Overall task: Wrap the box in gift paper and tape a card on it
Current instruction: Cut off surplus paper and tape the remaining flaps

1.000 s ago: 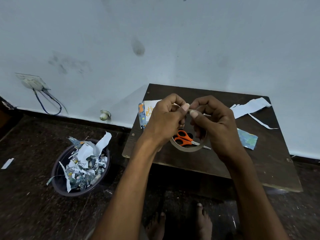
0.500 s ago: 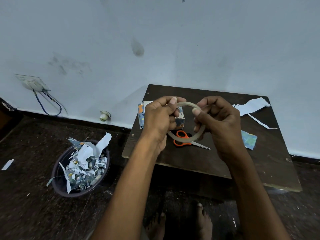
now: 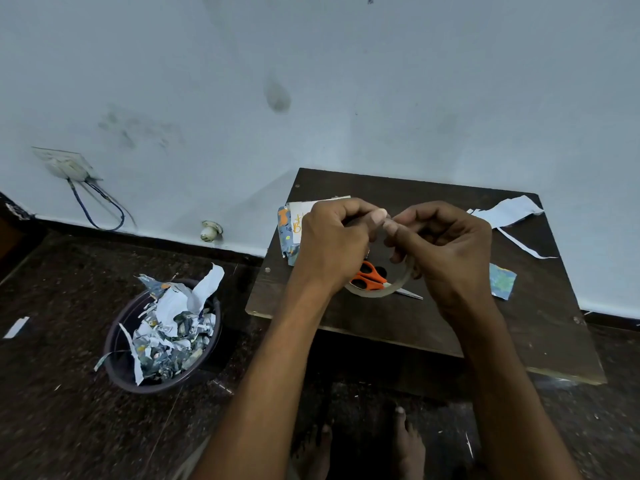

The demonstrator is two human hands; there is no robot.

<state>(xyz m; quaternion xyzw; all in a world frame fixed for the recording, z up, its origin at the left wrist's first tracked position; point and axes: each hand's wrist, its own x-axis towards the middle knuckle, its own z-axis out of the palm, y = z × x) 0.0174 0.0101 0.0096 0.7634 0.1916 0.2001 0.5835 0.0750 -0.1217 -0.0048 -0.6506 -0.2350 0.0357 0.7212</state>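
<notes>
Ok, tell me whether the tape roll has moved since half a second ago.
Yes. The tape roll has dropped lower against the scissors, now ringing their orange handles.

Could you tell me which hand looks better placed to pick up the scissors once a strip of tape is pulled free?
Probably the right hand: the scissors lie under the tape roll it grips, blades pointing right.

Behind our left hand (image 3: pixel 332 244) most of the wrapped box (image 3: pixel 285 233) and its card (image 3: pixel 298 218) is hidden, our right hand (image 3: pixel 446 247) covers the upper tape roll (image 3: pixel 398 287), the scissors (image 3: pixel 369 278) show only partly between our hands, and our forearms run off the bottom edge.
</notes>
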